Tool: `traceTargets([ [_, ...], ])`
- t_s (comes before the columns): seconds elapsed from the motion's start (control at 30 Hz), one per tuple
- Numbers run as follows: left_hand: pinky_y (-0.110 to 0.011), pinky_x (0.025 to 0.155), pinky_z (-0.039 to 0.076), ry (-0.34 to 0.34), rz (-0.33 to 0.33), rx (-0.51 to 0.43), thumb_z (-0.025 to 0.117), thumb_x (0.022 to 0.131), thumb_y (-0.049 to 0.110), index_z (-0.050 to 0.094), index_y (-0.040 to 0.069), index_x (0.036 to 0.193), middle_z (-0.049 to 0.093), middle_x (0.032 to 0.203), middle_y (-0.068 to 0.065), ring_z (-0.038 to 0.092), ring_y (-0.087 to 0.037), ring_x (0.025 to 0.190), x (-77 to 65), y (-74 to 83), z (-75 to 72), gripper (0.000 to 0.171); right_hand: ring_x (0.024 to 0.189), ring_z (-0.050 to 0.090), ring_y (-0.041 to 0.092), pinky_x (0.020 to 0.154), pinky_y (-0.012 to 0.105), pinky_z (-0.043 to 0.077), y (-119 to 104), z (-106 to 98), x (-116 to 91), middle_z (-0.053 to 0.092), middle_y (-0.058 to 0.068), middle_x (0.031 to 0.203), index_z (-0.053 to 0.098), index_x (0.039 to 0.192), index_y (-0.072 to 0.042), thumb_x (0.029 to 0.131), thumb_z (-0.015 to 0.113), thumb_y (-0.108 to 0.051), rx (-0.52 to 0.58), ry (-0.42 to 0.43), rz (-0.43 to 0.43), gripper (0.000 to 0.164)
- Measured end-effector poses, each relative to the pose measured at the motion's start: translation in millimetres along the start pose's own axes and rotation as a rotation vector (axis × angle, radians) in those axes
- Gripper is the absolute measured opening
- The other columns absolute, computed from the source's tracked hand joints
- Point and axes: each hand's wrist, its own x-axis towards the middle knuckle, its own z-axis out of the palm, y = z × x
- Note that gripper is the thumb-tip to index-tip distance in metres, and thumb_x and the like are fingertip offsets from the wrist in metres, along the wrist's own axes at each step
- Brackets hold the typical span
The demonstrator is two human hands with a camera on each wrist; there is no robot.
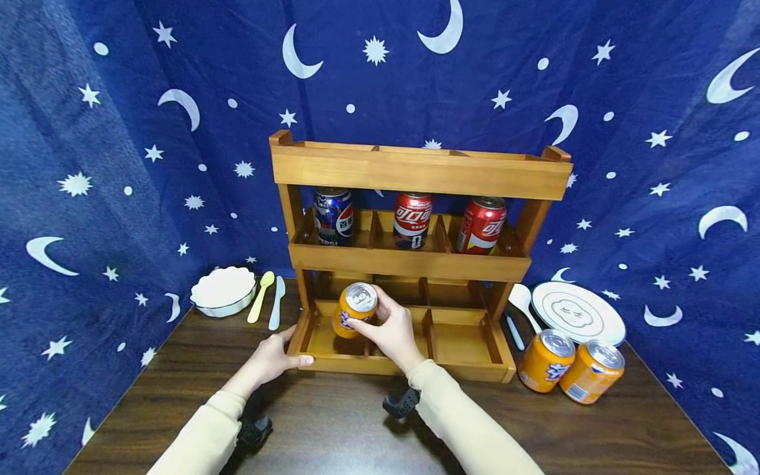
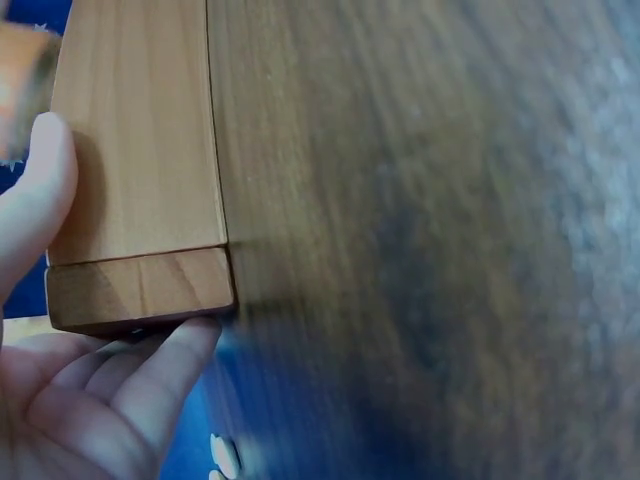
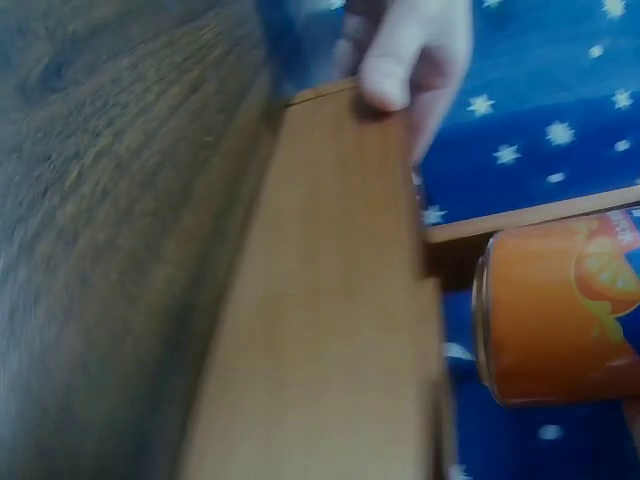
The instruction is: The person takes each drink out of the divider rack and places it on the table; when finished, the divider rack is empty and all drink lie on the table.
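My right hand [image 1: 392,333] grips an orange soda can [image 1: 345,316] between thumb and fingers, slightly tilted, over the bottom left compartment of a wooden rack [image 1: 410,264]. In the right wrist view the can [image 3: 550,315] shows a printed orange slice, and its base is off the compartment floor. My left hand [image 1: 270,359] holds the rack's front left corner, its thumb over the front board [image 2: 140,130] and its fingers against the side. On the middle tier stand a dark blue Pepsi can [image 1: 334,218] and two red cola cans, one [image 1: 412,221] central and one [image 1: 481,225] at right.
Two more orange soda cans [image 1: 546,363] [image 1: 592,373] stand right of the rack, before a white plate [image 1: 605,313], a white spoon [image 1: 522,303] and a blue-handled utensil [image 1: 514,333]. Left are a white fluted dish [image 1: 222,290], a yellow spoon [image 1: 259,298] and a pale blue knife [image 1: 276,303].
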Motion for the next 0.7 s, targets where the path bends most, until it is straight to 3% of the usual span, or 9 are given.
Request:
traceTargets([
  [0.13, -0.047, 0.086, 0.042, -0.007, 0.006, -0.006, 0.072, 0.063, 0.046, 0.038, 0.0, 0.131, 0.056, 0.115, -0.023, 0.054, -0.034, 0.104, 0.9, 0.8, 0.9, 0.089, 0.088, 0.063, 0.009, 0.074, 0.026, 0.051, -15.1, -27.6, -6.1, 0.065, 0.003, 0.104, 0.053, 0.119, -0.013, 0.067, 0.076, -0.021, -0.092, 0.017, -0.049, 0.057],
  [0.3, -0.048, 0.087, 0.041, -0.014, -0.001, -0.004, 0.072, 0.063, 0.046, 0.038, 0.001, 0.132, 0.056, 0.116, -0.023, 0.053, -0.034, 0.106, 1.6, 1.3, 3.1, 0.089, 0.093, 0.062, 0.007, 0.077, 0.022, 0.05, -19.5, -70.1, -15.0, 0.063, 0.0, 0.109, 0.051, 0.121, -0.022, 0.066, 0.075, -0.031, -0.12, -0.002, 0.022, 0.06],
  [0.47, -0.048, 0.088, 0.04, -0.02, 0.001, -0.002, 0.072, 0.064, 0.046, 0.038, 0.002, 0.132, 0.055, 0.117, -0.022, 0.053, -0.035, 0.106, 0.9, 0.7, 2.9, 0.088, 0.097, 0.06, 0.006, 0.081, 0.021, 0.048, -49.9, -113.7, -29.8, 0.061, 0.01, 0.113, 0.05, 0.123, -0.011, 0.067, 0.075, -0.016, -0.147, -0.011, 0.07, 0.062],
  [0.7, -0.049, 0.087, 0.041, -0.021, 0.0, 0.02, 0.071, 0.064, 0.048, 0.037, 0.002, 0.133, 0.054, 0.117, -0.024, 0.052, -0.037, 0.107, 1.2, 1.0, -2.1, 0.09, 0.098, 0.058, 0.001, 0.08, 0.015, 0.046, -43.9, -168.0, -61.7, 0.061, 0.003, 0.113, 0.05, 0.124, -0.018, 0.066, 0.076, -0.013, -0.24, 0.014, 0.071, 0.063],
])
